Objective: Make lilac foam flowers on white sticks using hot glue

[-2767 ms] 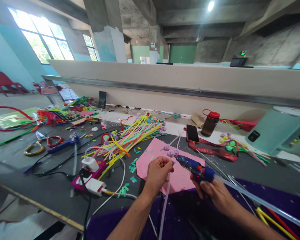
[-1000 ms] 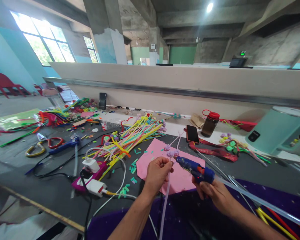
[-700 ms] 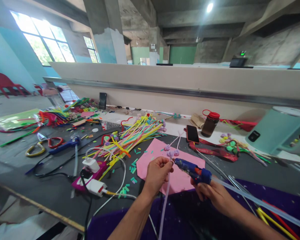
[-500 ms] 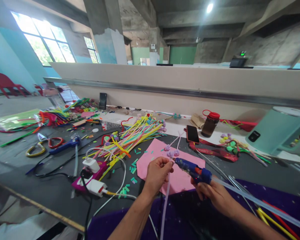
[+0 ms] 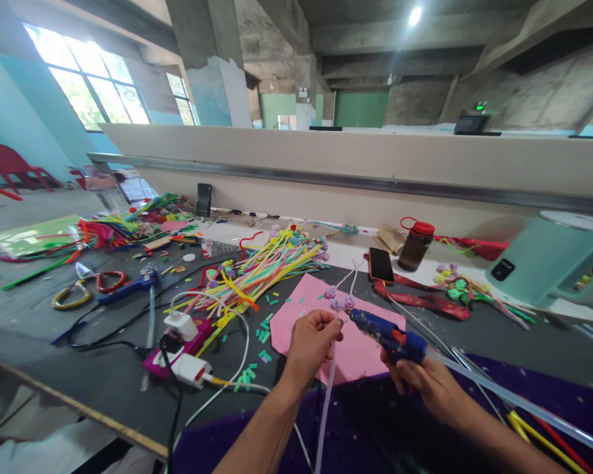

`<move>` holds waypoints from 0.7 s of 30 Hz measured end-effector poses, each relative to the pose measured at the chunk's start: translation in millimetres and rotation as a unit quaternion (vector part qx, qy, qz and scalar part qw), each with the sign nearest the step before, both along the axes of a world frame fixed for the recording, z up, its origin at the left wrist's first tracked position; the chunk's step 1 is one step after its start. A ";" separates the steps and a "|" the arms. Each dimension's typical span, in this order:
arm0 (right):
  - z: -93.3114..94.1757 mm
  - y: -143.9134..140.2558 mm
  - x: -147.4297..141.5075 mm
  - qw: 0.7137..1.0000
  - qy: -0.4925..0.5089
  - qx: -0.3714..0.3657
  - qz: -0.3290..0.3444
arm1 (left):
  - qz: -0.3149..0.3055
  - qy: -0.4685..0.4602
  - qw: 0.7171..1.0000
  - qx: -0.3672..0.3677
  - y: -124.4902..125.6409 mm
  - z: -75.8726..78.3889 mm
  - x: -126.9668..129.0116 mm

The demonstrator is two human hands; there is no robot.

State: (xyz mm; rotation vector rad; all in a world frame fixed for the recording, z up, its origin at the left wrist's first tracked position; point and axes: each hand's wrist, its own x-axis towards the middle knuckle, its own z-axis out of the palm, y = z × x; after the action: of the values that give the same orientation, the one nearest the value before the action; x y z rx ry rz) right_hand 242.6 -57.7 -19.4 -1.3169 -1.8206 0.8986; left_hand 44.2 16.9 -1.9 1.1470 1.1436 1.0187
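My left hand is closed in a pinch on a pale lilac pipe cleaner, which hangs down from the fingers toward the table's front. My right hand is wrapped around the grip of a blue hot glue gun, its nozzle pointing left, close by my left fingertips. A long clear glue stick sticks out of the gun's rear. Small lilac flowers lie just beyond the nozzle on a pink sheet. Whatever is right at the fingertips is partly hidden.
Left of the sheet lie a pile of colourful pipe cleaners, a magenta power strip with cables, a second glue gun and scissors. A phone, a bottle and a green kettle-like appliance stand to the right.
My right hand has drawn the glue gun slightly right, so its nozzle sits a little farther from my left fingertips. My left hand has kept its place.
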 end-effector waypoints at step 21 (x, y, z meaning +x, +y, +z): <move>4.7 -0.4 -3.8 1.000 -0.009 -0.010 0.013 | -0.001 0.000 1.000 0.006 -0.1 0.1 -0.3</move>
State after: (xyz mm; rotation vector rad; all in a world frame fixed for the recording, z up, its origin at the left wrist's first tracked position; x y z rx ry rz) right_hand 238.8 -58.1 -14.7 -1.3200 -1.8505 0.9247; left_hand 43.9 16.8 -1.9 1.1583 1.1373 1.0255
